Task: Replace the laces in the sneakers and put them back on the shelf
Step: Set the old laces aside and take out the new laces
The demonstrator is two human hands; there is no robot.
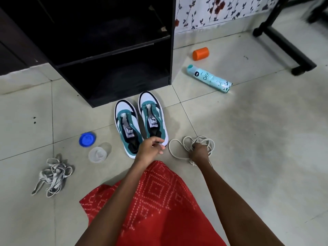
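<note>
the cream laces (179, 148) lie as a loose coil on the tiled floor (257, 139) right of centre, just beside the sneakers (126, 110). the right hand (199, 153) sits on the coil's right part, its fingers (197, 145) curled down among the loops and gripping some strands, while the other loops spread out to its left and above it. the two teal, white and navy sneakers stand side by side at centre frame, toes toward the black shelf (115, 50), and no laces show in their eyelets. the left hand (150, 148) is over the heel end of the pair, its fingers (158, 139) loosely curled and seemingly holding nothing; whether they touch the shoe is hard to tell from this angle. a tangle of grey laces (53, 174) lies well apart at lower left. between it and the sneakers are a blue lid (87, 137) and a clear cup (99, 153). at upper right a teal spray can (209, 79) lies on its side near an orange cap (201, 53). a red patterned garment (156, 201) fills the bottom centre.
</note>
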